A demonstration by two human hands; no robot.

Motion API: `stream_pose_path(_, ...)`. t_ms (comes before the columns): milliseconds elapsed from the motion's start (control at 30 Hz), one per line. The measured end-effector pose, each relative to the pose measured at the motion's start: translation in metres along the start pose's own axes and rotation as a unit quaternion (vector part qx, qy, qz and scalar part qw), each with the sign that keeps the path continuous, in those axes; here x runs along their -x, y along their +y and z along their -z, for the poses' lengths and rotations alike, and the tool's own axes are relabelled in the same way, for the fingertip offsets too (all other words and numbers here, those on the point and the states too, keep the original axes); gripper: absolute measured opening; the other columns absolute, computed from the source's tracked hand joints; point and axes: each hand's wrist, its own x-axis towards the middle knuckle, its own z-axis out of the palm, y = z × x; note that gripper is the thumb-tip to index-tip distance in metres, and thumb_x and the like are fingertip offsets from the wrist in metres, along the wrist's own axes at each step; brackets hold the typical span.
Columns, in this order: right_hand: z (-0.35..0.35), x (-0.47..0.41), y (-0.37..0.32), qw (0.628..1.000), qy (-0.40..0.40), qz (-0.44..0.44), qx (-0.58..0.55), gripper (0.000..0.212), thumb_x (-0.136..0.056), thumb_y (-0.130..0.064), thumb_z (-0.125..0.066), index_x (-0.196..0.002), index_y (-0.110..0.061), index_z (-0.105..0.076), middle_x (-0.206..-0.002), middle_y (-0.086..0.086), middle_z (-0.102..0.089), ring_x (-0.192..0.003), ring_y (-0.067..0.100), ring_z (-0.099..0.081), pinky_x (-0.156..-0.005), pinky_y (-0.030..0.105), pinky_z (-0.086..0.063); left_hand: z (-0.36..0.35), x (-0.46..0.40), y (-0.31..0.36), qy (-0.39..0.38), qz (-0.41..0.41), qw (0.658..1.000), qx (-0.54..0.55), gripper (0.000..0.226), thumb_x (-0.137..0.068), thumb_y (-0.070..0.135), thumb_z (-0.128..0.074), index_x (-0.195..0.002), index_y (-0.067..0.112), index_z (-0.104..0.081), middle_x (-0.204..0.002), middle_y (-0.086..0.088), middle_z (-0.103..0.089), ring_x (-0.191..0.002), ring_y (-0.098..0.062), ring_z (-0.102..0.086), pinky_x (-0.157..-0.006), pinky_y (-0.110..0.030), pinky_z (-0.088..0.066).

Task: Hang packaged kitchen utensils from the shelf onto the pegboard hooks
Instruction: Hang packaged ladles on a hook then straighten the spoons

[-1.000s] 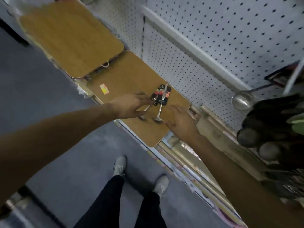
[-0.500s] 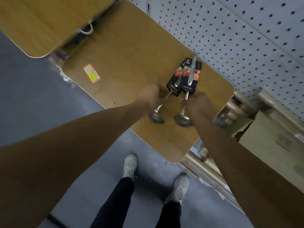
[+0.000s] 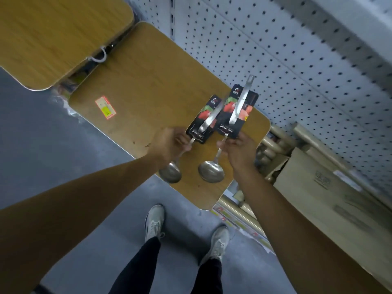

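Note:
Two steel ladles with black printed cards on their handles are held side by side over a wooden board (image 3: 148,98). My left hand (image 3: 169,143) grips the left ladle (image 3: 170,171) at its stem, just below its card (image 3: 203,119). My right hand (image 3: 239,151) grips the stem of the right ladle (image 3: 211,170), whose card (image 3: 235,113) and slotted handle end point up toward the white pegboard (image 3: 275,49). Both bowls hang down toward me. No hooks show on the pegboard here.
A second wooden board (image 3: 53,32) lies at the upper left. Cardboard boxes (image 3: 318,187) and rolled tubes (image 3: 273,145) sit on the low shelf at right. My feet (image 3: 154,221) stand on grey floor close to the shelf edge.
Both hands have lifted the two ladles slightly off the board and spread them a little apart. The view has shifted closer to the board.

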Motion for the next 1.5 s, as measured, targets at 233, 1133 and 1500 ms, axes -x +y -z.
stream_pose_path(233,0.030,0.072,-0.087,0.992,-0.065,0.104,-0.037,0.045,-0.071,0.021,-0.071,-0.111,0.002,-0.064,-0.087,0.014,-0.069,-0.069,0.014,-0.068,-0.062,0.027,-0.057,0.059,0.058,0.064,-0.001,-0.073,0.997,0.036,0.036,-0.075,0.003,-0.081,-0.091,0.033,-0.069,-0.079,-0.001,-0.074,-0.080,-0.015,-0.072,-0.076,-0.025,-0.055)
stream_pose_path(1133,0.171,0.344,-0.165,0.967,0.015,0.230,-0.106,0.037,-0.078,0.016,-0.069,-0.113,0.014,-0.060,-0.099,0.027,-0.067,-0.070,0.009,-0.069,-0.066,0.022,-0.058,0.138,0.281,0.246,-0.137,-0.251,0.957,0.038,0.024,-0.086,0.009,-0.073,-0.087,0.034,-0.074,-0.091,0.009,-0.078,-0.087,-0.014,-0.075,-0.088,-0.048,-0.058)
stream_pose_path(1500,0.223,0.367,-0.125,0.969,0.079,0.195,-0.127,0.034,-0.075,0.019,-0.068,-0.096,-0.007,-0.064,-0.074,-0.004,-0.075,-0.070,0.012,-0.071,-0.065,0.031,-0.059,0.104,0.317,0.279,-0.206,-0.293,0.933,0.031,0.027,-0.083,0.006,-0.076,-0.102,0.025,-0.070,-0.100,0.010,-0.077,-0.096,-0.012,-0.073,-0.095,-0.046,-0.056)
